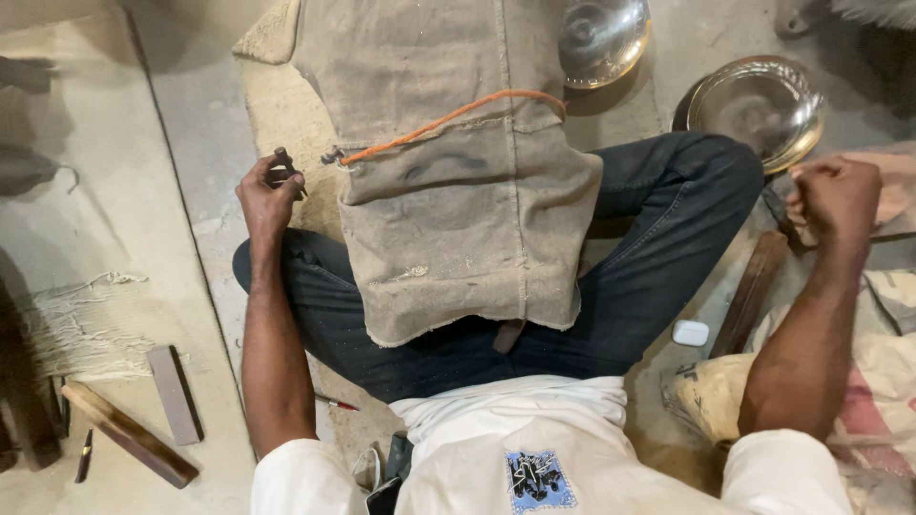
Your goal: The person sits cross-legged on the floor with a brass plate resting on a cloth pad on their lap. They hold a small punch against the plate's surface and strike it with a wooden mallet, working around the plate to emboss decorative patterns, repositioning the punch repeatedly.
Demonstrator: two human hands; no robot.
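A white shirt (534,448) fills the near edge, above crossed legs in dark jeans (658,238). The left hand (267,191) is raised over the left knee, fingers pinched together on a small dark tool (291,170). Just beside it an orange cord (448,119) runs across a burlap cloth (458,200) draped over the lap. The right hand (838,195) is curled into a fist at the right knee; whether it grips anything cannot be told. Two metal bowls (759,105) sit on the floor beyond. A wooden stick (129,434) and a flat stone (175,393) lie well apart, far left.
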